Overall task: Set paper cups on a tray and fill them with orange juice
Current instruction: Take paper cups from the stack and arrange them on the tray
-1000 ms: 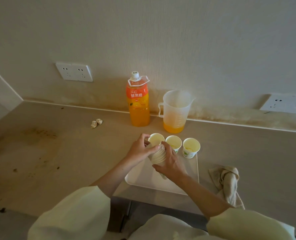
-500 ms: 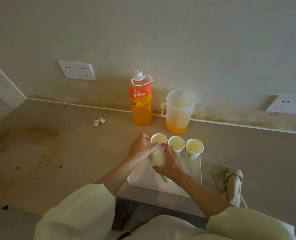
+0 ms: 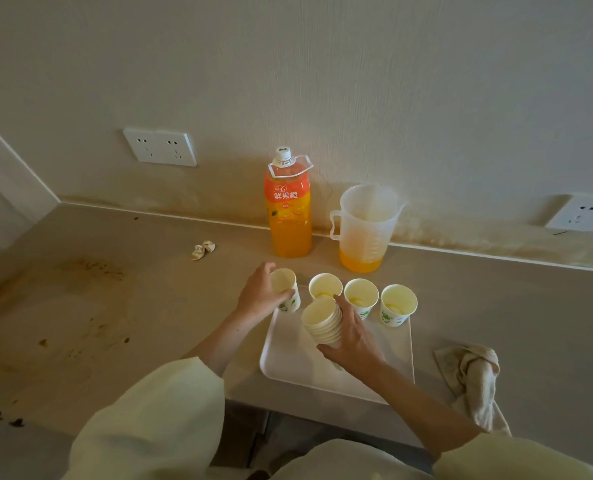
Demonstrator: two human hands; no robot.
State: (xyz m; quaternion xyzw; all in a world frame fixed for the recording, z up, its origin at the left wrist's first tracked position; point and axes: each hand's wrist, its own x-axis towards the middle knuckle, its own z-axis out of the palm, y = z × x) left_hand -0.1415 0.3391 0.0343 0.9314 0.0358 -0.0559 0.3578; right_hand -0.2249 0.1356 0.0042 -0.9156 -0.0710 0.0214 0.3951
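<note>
A white tray lies on the counter in front of me. Three paper cups stand in a row along its far edge, each with a little orange juice in the bottom. My left hand grips a single empty paper cup at the tray's far left corner. My right hand holds a tilted stack of nested paper cups above the tray. An orange juice bottle, capped, stands against the wall. Beside it is a clear measuring jug with juice at its bottom.
A crumpled beige cloth lies right of the tray, hanging over the counter edge. A small crumpled wrapper sits on the counter to the left. Wall sockets are behind. The left counter is stained.
My left hand has pulled one cup off the stack and moved it left to the tray's far corner. The right hand still holds the stack, now apart from the left hand.
</note>
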